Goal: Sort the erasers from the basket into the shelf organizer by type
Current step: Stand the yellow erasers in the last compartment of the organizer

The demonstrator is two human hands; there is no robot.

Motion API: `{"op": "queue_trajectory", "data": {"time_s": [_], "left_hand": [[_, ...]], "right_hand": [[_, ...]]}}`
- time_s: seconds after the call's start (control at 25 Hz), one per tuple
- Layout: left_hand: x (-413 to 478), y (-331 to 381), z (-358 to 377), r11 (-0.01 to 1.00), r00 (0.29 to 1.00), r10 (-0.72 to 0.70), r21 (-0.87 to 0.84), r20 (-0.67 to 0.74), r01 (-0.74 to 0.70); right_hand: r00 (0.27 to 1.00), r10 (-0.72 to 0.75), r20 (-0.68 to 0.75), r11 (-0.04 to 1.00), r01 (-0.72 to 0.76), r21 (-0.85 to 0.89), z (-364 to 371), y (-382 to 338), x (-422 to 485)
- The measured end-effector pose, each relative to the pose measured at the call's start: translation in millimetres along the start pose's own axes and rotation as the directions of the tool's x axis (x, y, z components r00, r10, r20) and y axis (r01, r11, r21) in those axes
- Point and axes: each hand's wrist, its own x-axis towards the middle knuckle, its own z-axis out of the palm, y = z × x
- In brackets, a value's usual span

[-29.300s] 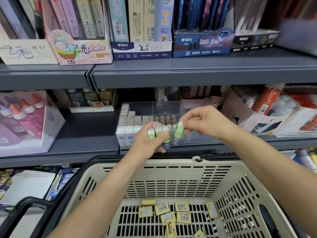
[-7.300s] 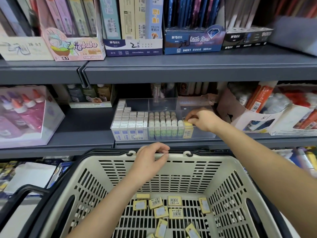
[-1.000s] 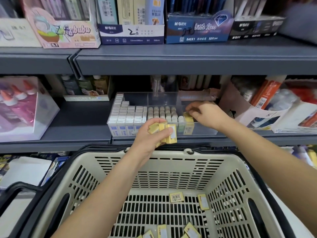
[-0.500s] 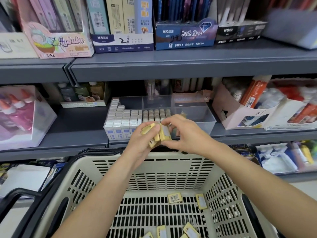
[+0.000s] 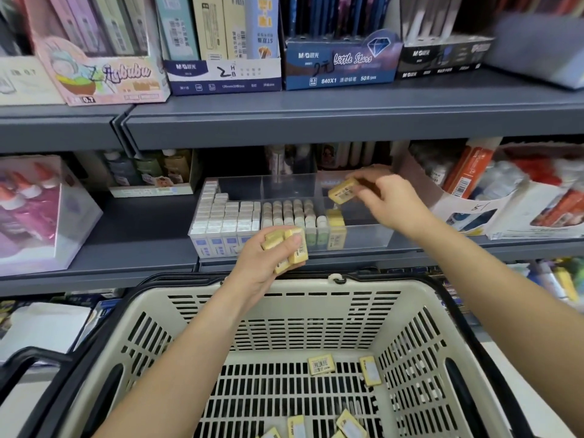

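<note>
One eraser (image 5: 343, 191) pinched in right hand (image 5: 388, 200), 2 o'clock over organizer (image 5: 363, 238); left hand (image 5: 265, 263) clutches a few erasers (image 5: 292, 246). Probably light and firm, so pinch the long sides.

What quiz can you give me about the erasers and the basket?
1. True or false: loose erasers lie in the basket.
2. What does the right hand hold above the organizer? A) one yellow eraser B) a glue bottle C) nothing
3. Fill in: the left hand grips a bunch of ____ erasers.
Key: 1 true; 2 A; 3 yellow.
</note>
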Motion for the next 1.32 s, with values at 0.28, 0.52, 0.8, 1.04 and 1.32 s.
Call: {"op": "queue_trajectory", "data": {"time_s": [0.28,0.52,0.8,1.04,1.32], "left_hand": [[2,-5,0,0.992,0.997,0.022,0.128,-0.068,-0.013],[3,-5,0,0.99,0.998,0.016,0.142,-0.067,-0.007],[0,-1,5,0.998,0.998,-0.015,0.064,-0.062,0.019],[0,2,8,0.995,0.998,0.0,0.102,-0.063,0.006],[-1,0,4,0.991,0.998,0.061,0.121,-0.005,-0.06]], "right_hand": [[0.99,0.002,0.144,0.962,0.037,-0.271,20,5,21],[0.988,0.102,0.118,0.972,-0.074,-0.222,36,6,25],[0.991,0.04,0.131,0.977,-0.011,-0.215,29,-1,13],[0.964,-0.129,0.231,0.987,0.102,0.124,35,-37,-23],[0.967,-0.025,0.254,0.953,-0.054,0.3,5,-25,-23]]}}
